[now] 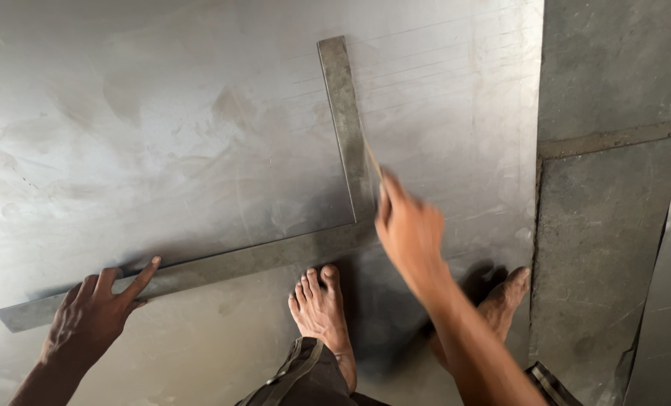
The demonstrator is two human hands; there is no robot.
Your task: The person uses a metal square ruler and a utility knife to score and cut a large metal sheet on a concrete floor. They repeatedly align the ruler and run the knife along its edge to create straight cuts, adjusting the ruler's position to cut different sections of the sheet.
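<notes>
Marking along steel square [347, 135] lying flat on metal sheet [163, 113]: left hand [91, 316], fingers spread, presses its long arm; right hand [409, 229] pinches thin scriber [372, 159] at its short arm. Several lines scribed; sheet uncut.

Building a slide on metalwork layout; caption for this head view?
Left hand steadies a steel square on sheet metal while right hand scribes.

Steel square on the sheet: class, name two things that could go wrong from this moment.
The left hand pins only the far end of the steel square, so it may pivot and skew the line. The right hand with its thin scriber is blurred, so the tip could wander from the edge.
</notes>
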